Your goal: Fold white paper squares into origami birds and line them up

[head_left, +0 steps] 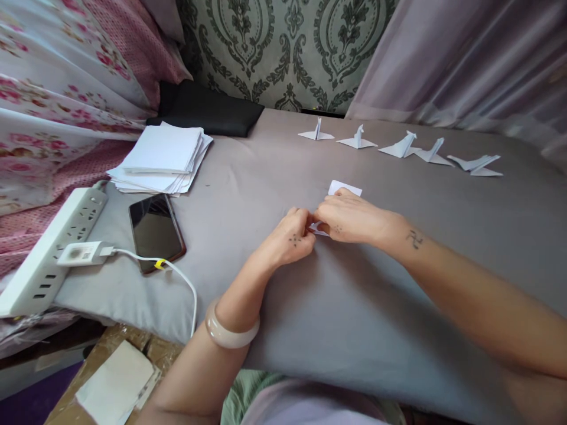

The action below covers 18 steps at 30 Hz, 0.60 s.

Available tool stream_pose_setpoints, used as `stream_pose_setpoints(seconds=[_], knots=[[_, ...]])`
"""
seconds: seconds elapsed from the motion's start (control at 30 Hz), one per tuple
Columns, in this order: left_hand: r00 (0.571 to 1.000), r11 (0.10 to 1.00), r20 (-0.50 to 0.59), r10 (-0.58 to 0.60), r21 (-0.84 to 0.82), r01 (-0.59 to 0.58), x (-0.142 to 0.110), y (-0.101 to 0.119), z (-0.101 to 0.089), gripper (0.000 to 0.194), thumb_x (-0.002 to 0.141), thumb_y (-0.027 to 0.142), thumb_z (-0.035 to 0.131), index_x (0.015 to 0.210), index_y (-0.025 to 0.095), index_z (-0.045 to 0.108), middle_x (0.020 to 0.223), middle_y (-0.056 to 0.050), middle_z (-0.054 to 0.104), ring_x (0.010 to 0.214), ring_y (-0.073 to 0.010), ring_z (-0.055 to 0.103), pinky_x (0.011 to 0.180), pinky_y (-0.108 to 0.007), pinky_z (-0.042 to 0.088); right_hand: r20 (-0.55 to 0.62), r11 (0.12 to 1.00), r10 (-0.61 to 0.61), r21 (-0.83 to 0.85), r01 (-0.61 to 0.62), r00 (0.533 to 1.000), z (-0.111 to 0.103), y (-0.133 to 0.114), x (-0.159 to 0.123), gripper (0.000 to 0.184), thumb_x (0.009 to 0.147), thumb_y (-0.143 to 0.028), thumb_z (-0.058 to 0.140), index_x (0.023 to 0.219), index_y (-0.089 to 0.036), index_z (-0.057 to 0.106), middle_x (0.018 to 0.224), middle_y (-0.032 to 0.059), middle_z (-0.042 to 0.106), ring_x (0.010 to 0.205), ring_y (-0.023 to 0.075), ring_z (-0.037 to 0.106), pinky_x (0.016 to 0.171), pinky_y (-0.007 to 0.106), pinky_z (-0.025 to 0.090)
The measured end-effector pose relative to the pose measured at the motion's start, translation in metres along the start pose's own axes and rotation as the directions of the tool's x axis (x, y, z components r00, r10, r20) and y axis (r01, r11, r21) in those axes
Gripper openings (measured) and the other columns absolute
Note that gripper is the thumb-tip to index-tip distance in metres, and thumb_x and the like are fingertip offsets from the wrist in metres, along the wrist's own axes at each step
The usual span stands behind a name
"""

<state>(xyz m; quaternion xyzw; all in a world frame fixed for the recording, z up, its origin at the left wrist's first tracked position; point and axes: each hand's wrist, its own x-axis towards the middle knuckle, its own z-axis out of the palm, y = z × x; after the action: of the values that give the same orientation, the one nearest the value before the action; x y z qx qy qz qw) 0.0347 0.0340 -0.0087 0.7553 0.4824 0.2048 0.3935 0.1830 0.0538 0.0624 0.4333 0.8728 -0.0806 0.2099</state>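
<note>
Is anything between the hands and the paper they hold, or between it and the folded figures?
Nothing visible separates the left hand or right hand from the held paper. Toward the folded figures, the right hand and a white sheet, perhaps the same paper, intervene.

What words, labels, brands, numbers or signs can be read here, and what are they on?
No readable words, brands or numbers.
White rectangular plastic charger: print too blurred to read.
Bare left hand and bare right hand: small dark dot marks, no lettering.
Bare right forearm: dark angular mark, meaning unclear.
</note>
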Motion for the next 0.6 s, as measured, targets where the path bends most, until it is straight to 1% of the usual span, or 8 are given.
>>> stream_pose_setpoints(seconds=[0.07,0.13,0.23,0.3,0.37,0.47,0.6], knots=[[0.999,0.997,0.026,-0.031,-0.076,0.033,0.001,-0.001,-0.002,0.015,0.078,0.013,0.049,0.091,0.016,0.057,0.097,-0.009,0.064,0.089,-0.0202,0.062,0.079,-0.036,0.053,0.009,1.0,-0.002,-0.019,0.002,1.0,0.0,0.0,0.001,0.026,0.089,-0.019,0.047,0.073,-0.016,0.067,0.065,0.008,0.063,0.07,0.021,0.055,0.071,0.032,0.028],[0.997,0.988,0.021,-0.073,-0.132,0.075,0.003,-0.002,-0.004,0.021,0.078,0.012,0.048,0.095,0.016,0.06,0.094,-0.008,0.067,0.088,-0.0198,0.062,0.079,-0.035,0.053,0.013,0.999,0.006,-0.032,-0.006,1.0,0.0,0.0,0.002,0.025,0.089,-0.019,0.047,0.076,-0.015,0.068,0.066,0.0085,0.064,0.071,0.0216,0.056,0.071,0.033,0.028],[0.99,0.985,-0.033,-0.138,-0.112,0.133,0.003,-0.003,-0.007,0.026,0.078,0.01,0.047,0.098,0.016,0.063,0.09,-0.007,0.067,0.086,-0.0191,0.062,0.078,-0.034,0.052,0.017,0.999,0.013,-0.037,-0.012,1.0,0.0,-0.001,0.003,0.025,0.089,-0.021,0.048,0.076,-0.015,0.068,0.067,0.0087,0.064,0.072,0.0217,0.057,0.072,0.033,0.029],[0.985,0.985,-0.051,-0.165,-0.068,0.161,0.003,-0.002,-0.01,0.026,0.078,0.01,0.047,0.095,0.015,0.066,0.087,-0.007,0.067,0.085,-0.0188,0.062,0.078,-0.033,0.052,0.016,0.999,0.004,-0.045,-0.003,1.0,0.001,-0.001,0.003,0.025,0.089,-0.021,0.049,0.076,-0.015,0.068,0.068,0.0086,0.065,0.071,0.021,0.057,0.072,0.033,0.029],[0.986,0.986,-0.046,-0.163,-0.027,0.162,0.002,-0.001,-0.013,0.023,0.078,0.01,0.048,0.089,0.014,0.068,0.085,-0.007,0.066,0.083,-0.0184,0.061,0.079,-0.033,0.052,0.012,0.998,0.0,-0.058,0.0,1.0,0.001,-0.002,0.003,0.025,0.09,-0.021,0.049,0.076,-0.014,0.069,0.067,0.0085,0.065,0.069,0.0202,0.057,0.073,0.033,0.03],[0.992,0.993,-0.034,-0.119,0.019,0.119,0.001,0.0,-0.015,0.021,0.076,0.01,0.051,0.082,0.015,0.07,0.089,-0.007,0.064,0.083,-0.0173,0.059,0.081,-0.033,0.051,0.004,0.998,0.004,-0.068,-0.004,1.0,0.0,-0.004,0.003,0.026,0.089,-0.021,0.048,0.075,-0.014,0.069,0.068,0.0088,0.065,0.067,0.0199,0.057,0.073,0.033,0.03],[0.994,0.994,-0.029,-0.108,0.019,0.108,0.0,0.003,-0.015,0.021,0.076,0.008,0.053,0.083,0.014,0.071,0.093,-0.007,0.062,0.082,-0.0158,0.059,0.082,-0.031,0.051,0.02,0.996,0.014,-0.083,-0.013,1.0,-0.004,-0.008,0.002,0.023,0.085,-0.014,0.049,0.074,-0.015,0.07,0.066,0.0085,0.066,0.065,0.0187,0.057,0.073,0.032,0.03]])
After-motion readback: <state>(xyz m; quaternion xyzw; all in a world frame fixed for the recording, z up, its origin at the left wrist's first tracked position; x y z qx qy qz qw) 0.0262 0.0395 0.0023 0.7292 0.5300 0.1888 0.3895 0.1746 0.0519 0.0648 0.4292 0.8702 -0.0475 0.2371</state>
